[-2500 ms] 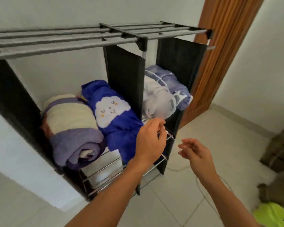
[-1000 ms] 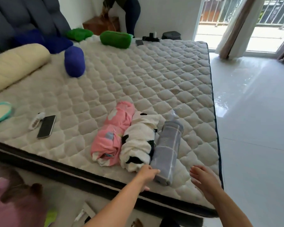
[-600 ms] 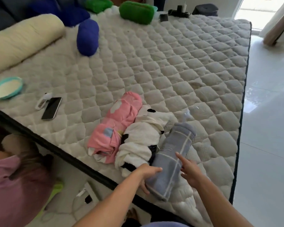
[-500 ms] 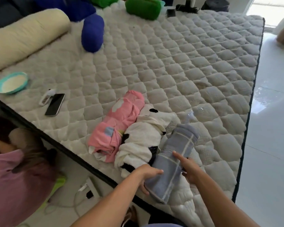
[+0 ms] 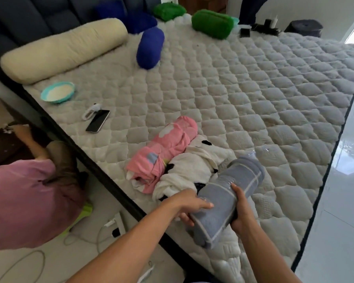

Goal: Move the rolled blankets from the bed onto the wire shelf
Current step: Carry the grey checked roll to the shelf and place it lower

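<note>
**Grey roll in both hands at the near edge of the bed**

Lower centre of the frame: the grey blanket roll (image 5: 229, 199) sits between both hands; left hand (image 5: 189, 205) cups its left flank, fingers (image 5: 202, 205) wrapped over the top and closed on the cloth; right hand (image 5: 240, 211) presses the right flank, fingers curled round and grasping the same roll; near end of the roll juts past the hands toward the camera, far end touches or rests just above the mattress (image 5: 253, 88), which I cannot tell.

Just to its left, touching it: the white-and-black roll (image 5: 190, 168); beyond that, against it, the pink roll (image 5: 166, 148); both lie on the bed, not yet moved; the wire shelf is out of view.

Judgement on the step: lift straight up with even squeeze from both sides so the roll keeps its shape and no loose end unwinds; keep it level; clear the white-and-black roll before swinging away, or it may drag along.

Edges and room: the dark mattress edge (image 5: 102, 172) runs diagonally just under the hands; lower left, cables (image 5: 102, 231) on the floor and a person in a pink top (image 5: 25, 203) crouching close by; that side is crowded; the tiled floor (image 5: 347, 201) at right looks open; the better way out, I judge.
</note>
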Demonstrator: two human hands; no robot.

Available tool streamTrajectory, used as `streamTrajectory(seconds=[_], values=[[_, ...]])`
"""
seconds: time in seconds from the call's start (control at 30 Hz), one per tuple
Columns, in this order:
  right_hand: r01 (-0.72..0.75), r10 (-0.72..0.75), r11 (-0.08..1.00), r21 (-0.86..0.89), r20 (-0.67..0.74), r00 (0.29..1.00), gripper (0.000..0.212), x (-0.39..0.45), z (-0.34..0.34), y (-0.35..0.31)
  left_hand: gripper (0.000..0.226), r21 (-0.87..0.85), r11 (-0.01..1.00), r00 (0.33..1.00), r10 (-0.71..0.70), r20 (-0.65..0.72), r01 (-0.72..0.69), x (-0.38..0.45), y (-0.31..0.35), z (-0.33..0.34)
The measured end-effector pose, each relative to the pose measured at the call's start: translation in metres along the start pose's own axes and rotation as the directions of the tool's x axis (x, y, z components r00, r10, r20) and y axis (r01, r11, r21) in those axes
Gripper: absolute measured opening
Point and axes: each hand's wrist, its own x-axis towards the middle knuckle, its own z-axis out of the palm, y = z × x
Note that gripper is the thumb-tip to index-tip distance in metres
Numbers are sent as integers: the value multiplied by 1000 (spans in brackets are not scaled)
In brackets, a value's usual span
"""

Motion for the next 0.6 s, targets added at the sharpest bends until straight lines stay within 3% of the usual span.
streamTrajectory(seconds=[0.2,0.3,0.47,0.6], values=[[159,-160,987,19,83,984,75,-50,57,8,47,-126,983,982,115,-152,-134,-71,-27,-61],[252,-244,967,-27,170,955,56,-78,98,21,45,-238,953,958,121,-260,-185,-105,-69,-79],[358,-253,917,-177,436,863,83,-139,177,87,39,-376,905,919,41,-392,-201,-179,-177,-102],[413,-179,875,-254,621,763,71,-202,224,176,52,-546,799,856,-80,-511,-252,-254,-283,-101]])
